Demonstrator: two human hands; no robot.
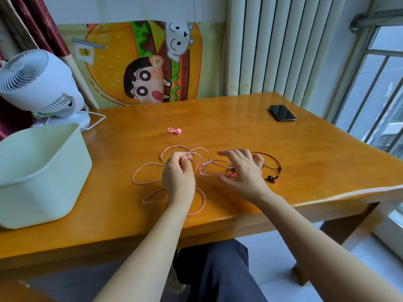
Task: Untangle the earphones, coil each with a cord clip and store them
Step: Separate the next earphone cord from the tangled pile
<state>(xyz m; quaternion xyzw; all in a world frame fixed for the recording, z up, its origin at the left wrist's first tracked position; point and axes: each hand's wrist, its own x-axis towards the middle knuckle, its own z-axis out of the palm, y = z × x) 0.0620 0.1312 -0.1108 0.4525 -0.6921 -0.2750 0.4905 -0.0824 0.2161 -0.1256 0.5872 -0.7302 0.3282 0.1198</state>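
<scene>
- Two fingertips and the thumb of the left hand (178, 173) pinch one strand of the pink earphones (133, 178) just above the centre of the frame. The rest of that cord sprawls in loose loops around and below the hand on the table (239, 127).
- Right of centre, the right hand (242, 171) lies with fingers spread and straight over the red earphones (272, 179). It pins them down rather than grasping them. One red earbud lies free at the hand's lower right.
- A pink strand runs from the pinch toward the right hand. The palm covers the crossing, so I cannot tell whether the two cords are still knotted there.
- If they are, a hard leftward pull while the right hand holds the red cord down would probably tighten the knot instead of freeing it.
- The pinch sits in the middle of several loops. Lifting from that point could drag one loop through another and make a fresh tangle.
- The lowest pink loops lie near the table's front edge, so a careless sweep could slide them off.
- Only one cord clip (175, 130) shows, above centre and well apart from both hands. The bin (54, 182) stands at the left, so coiling and storing are not yet begun.
</scene>
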